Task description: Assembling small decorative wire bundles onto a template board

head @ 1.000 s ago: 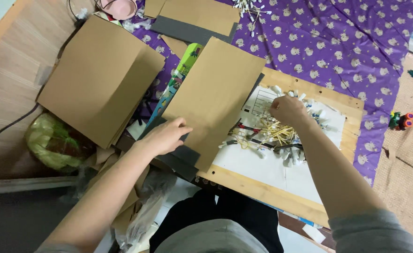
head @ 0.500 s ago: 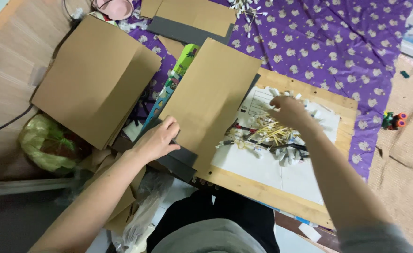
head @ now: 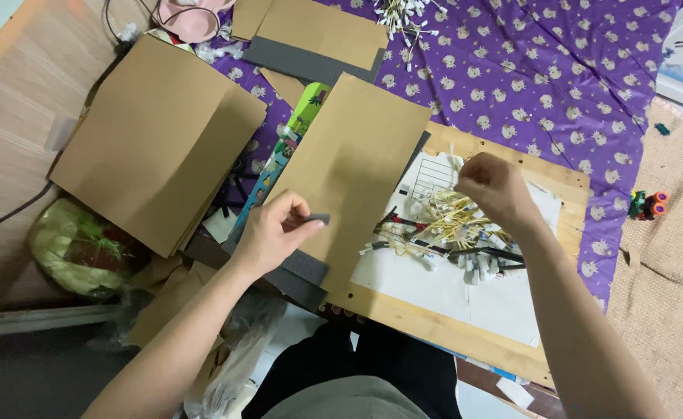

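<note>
From the head view, my left hand [head: 268,237] sits left of centre in the frame, its grip pinched on a small dark grey strip [head: 316,219] whose end sticks out past my fingertips. That hand rests over the lower left edge of a tall brown cardboard sheet [head: 357,163], which lies tilted across the middle of the picture with dark grey foam pieces [head: 299,271] showing beneath its lower corner.

My right hand [head: 496,186] is right of centre, the grip clenched into a loose fist just above a heap of pale yellow sticks [head: 450,217]; whether it holds any of them I cannot tell. The heap lies on white paper [head: 450,287] on a wooden board [head: 450,334].

A larger cardboard stack [head: 155,140] fills the upper left. A purple patterned cloth [head: 558,70] covers the upper right, with cotton swabs [head: 407,15] at the top edge.
</note>
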